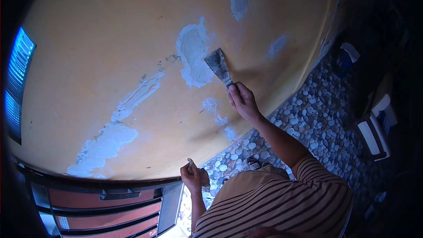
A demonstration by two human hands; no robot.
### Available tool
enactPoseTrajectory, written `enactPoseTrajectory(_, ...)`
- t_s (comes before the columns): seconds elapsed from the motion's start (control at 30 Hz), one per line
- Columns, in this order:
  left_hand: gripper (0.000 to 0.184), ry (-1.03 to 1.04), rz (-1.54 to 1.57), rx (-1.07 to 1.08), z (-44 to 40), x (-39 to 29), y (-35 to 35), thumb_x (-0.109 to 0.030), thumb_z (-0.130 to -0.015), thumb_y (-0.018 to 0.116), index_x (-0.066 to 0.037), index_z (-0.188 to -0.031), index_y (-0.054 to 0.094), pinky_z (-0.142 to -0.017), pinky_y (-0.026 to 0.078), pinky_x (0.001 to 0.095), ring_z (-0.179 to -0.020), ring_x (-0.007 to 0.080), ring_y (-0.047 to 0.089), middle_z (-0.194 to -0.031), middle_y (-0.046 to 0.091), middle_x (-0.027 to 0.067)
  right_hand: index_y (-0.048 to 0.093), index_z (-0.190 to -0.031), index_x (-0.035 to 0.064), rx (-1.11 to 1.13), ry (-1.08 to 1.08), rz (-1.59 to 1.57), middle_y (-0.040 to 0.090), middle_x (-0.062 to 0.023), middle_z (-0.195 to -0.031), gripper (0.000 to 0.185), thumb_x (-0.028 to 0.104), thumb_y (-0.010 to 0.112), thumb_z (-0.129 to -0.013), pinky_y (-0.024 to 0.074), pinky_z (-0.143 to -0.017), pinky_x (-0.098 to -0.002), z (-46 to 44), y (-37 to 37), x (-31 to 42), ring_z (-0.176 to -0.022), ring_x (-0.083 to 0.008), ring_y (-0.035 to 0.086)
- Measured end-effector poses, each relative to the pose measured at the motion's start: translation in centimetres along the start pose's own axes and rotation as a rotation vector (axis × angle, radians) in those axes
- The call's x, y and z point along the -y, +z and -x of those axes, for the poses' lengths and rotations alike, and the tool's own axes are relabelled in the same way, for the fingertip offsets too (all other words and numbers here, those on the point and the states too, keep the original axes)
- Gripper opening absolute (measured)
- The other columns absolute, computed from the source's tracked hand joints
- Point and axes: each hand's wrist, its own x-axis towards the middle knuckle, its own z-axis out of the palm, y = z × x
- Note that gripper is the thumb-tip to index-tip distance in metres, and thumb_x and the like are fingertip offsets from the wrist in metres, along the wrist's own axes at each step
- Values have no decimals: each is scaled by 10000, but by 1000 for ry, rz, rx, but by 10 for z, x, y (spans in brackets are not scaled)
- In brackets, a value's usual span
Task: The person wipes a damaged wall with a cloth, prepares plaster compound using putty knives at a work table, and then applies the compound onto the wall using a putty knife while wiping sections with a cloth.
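My right hand [243,100] is closed around the handle of a putty knife [217,65]. Its grey, smeared blade lies against or very close to the right edge of a large pale filler patch [194,53] on the yellow wall [110,31]. Lower in the view, my left hand [191,180] is wrapped around a putty-smeared tool [205,179], which looks like a second scraper seen edge-on. One end pokes up above the fingers; the rest is partly hidden by the hand.
More filler patches mark the wall: a long streak [105,145] at left and a small one [239,1] at top. A dark drawer unit with reddish fronts [103,202] stands lower left. Pebbled floor [308,119] and a white-edged box [372,136] lie at right.
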Motion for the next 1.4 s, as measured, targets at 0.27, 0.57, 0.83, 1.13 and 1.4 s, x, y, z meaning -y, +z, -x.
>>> enactPoseTrajectory(0.27,198,47,-4,-36,-3,-4,7,-119,-928,727,28,-1038,652,-692,522,392,-751,271,633,-914,636,159,547,-1026,55,-47,-38,-127,471,46,-676,256,296,521,-1108,362,-518,-227,2,-3,23,-565,-33,418)
enactPoseTrajectory(0.57,201,-22,-14,-37,4,12,-1,-124,-918,733,23,-1035,664,-719,519,424,-782,304,633,-914,647,167,518,-1424,49,-276,-525,204,513,47,-787,385,91,591,-1048,368,-579,-227,-24,-59,24,-656,-28,407)
enactPoseTrajectory(0.83,200,14,-25,-31,-3,-13,6,-144,-928,729,18,-1025,662,-683,519,415,-745,300,636,-910,645,170,621,-1421,111,-320,-745,533,514,-23,-757,402,62,612,-1022,441,-598,-275,-47,-70,39,-639,-112,482)
enactPoseTrajectory(1.13,180,44,-51,-26,-5,-20,12,-106,-925,726,25,-1026,656,-691,520,409,-745,293,630,-907,640,164,625,-1415,124,-317,-806,575,531,-49,-762,406,68,629,-1012,467,-585,-303,-60,-61,49,-625,-141,515)
enactPoseTrajectory(1.4,191,33,-79,-76,-3,-31,15,-127,-927,719,25,-1026,662,-716,527,396,-770,272,647,-913,656,160,589,-1383,11,-169,-595,522,658,-92,-907,369,133,622,-1036,494,-621,-286,0,-48,-21,-696,-135,602)
